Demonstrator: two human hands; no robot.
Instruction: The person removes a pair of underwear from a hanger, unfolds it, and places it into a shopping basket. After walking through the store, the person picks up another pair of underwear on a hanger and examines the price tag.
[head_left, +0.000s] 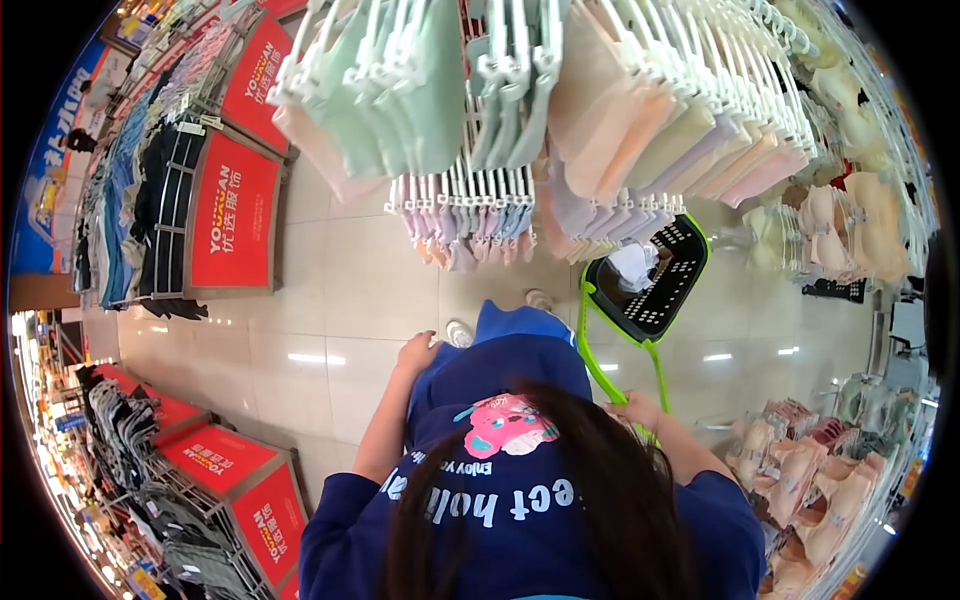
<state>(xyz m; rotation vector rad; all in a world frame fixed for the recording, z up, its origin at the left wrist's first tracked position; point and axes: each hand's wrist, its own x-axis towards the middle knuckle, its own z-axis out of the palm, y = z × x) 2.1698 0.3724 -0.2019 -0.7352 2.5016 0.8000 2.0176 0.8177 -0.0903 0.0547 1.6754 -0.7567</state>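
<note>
Near the blue skirt, my left hand [419, 352] hangs at my side, its fingers partly seen and slightly bent, with no object visible in it. On the other side, my right hand [637, 411] is wrapped round the bright green handle [590, 350] of a black shopping basket [688, 262]. The basket is by the floor to the front right, and a white and pale blue item [633, 266] lies inside it. Ahead of me, pastel garments [410, 125] hang in rows on white hangers.
Racks of jeans and dark clothes [128, 200] with red sign panels [236, 210] line the left. More dark clothes [175, 520] hang at the lower left. Beige and pink underwear [815, 480] hangs along the right. A tiled floor [300, 335] lies between the racks.
</note>
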